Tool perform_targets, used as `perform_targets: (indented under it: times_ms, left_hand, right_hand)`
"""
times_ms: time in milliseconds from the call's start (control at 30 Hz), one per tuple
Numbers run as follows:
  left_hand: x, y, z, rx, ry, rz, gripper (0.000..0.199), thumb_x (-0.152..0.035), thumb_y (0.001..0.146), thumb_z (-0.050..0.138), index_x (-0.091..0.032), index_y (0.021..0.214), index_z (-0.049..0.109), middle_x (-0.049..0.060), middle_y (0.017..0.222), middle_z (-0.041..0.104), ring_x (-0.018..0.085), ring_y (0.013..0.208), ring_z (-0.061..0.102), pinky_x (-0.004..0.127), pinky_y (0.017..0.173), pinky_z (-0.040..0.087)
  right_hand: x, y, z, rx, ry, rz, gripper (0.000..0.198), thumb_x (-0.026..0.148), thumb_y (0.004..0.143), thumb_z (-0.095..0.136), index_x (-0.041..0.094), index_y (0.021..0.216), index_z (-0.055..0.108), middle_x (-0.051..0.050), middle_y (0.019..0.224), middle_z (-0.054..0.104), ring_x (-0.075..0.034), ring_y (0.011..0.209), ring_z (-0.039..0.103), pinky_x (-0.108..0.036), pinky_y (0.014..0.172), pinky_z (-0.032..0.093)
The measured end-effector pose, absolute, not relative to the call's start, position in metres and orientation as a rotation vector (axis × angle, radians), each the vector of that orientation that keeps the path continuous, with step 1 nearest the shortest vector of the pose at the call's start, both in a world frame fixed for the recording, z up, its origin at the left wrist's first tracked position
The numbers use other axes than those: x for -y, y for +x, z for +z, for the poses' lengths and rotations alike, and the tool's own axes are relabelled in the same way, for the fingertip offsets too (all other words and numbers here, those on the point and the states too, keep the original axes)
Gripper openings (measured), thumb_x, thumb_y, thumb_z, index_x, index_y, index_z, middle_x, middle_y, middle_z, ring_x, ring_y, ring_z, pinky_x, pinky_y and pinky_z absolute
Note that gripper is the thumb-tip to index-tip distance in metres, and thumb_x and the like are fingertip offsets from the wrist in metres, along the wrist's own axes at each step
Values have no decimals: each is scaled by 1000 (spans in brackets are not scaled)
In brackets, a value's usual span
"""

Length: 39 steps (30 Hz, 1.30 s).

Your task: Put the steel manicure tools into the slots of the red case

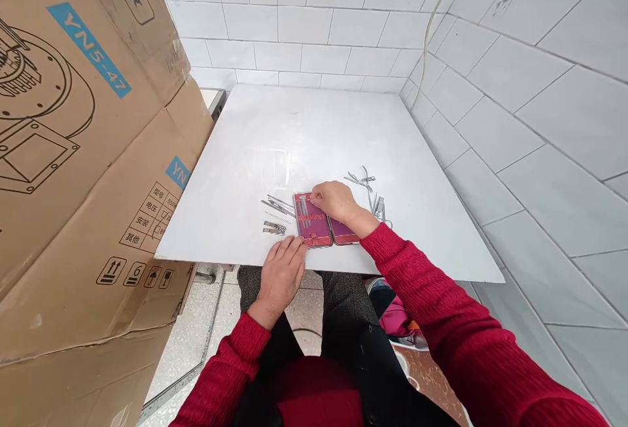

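A manicure case [316, 233] with red and purple lining lies unfolded near the table's front edge. Several slim metal tools [303, 208] sit under the loops in its left half. My left hand [282, 273] rests with its fingers flat at the case's near left corner. Over the upper part of the left half, my right hand [337, 201] has its fingertips pinched together; whatever they hold is too small to make out. This hand and its wrist cover part of the right half. Left of the case are nail clippers [273, 227] and slim metal tools [278, 204].
Cuticle nippers [364, 180] and another clipper [379, 207] lie right of the case on the white table [304, 126]. A large cardboard box [98, 172] stands along the left side. Tiled walls [520, 106] border the back and right. Below the front edge is a container with cloth [398, 316].
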<state>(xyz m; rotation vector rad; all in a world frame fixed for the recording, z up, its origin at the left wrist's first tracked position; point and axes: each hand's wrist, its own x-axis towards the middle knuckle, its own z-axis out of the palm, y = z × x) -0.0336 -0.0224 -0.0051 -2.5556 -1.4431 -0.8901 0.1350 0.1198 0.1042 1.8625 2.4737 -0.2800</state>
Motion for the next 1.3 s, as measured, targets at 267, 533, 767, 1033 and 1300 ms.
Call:
perform_targets:
  times_ms: [267,533,767,1033,1300]
  left_hand:
    - [22,-31,-9,1455,-2538,-932,37,-12,97,48,-19,131,60,8,138,63,26,132,54,45,109,43]
    - [23,-31,-10,1449,-2545,-940,41,-11,96,47,-19,134,58,9,138,63,26,133,54,45,109,43]
    - [23,-31,-13,1435,-2536,-943,41,-11,96,46,-18,135,59,10,137,64,27,131,55,46,108,45]
    - [23,-32,-16,1427,-2523,-941,41,-12,96,46,-16,135,58,11,134,66,26,129,57,45,107,44]
    - [25,-32,-17,1449,-2527,-915,40,-13,96,48,-18,135,59,9,139,63,27,131,56,46,110,43]
  right_hand:
    - [-122,130,90,-2587,1794,-318,27,16,89,47,18,83,73,-5,80,70,-15,69,54,-29,59,24]
    - [-128,102,92,-2570,1700,-318,25,12,86,50,17,86,74,-6,85,73,-16,70,57,-28,59,27]
    - [-116,68,93,-2644,1543,-282,25,15,91,51,16,93,76,-11,95,76,-21,85,68,-27,67,40]
    - [-105,36,97,-2593,1288,-116,25,10,85,61,8,107,74,-23,108,74,-29,99,71,-31,77,52]
    - [-117,41,91,-2534,1425,-177,26,12,90,55,9,108,74,-21,105,75,-27,95,72,-30,75,51]
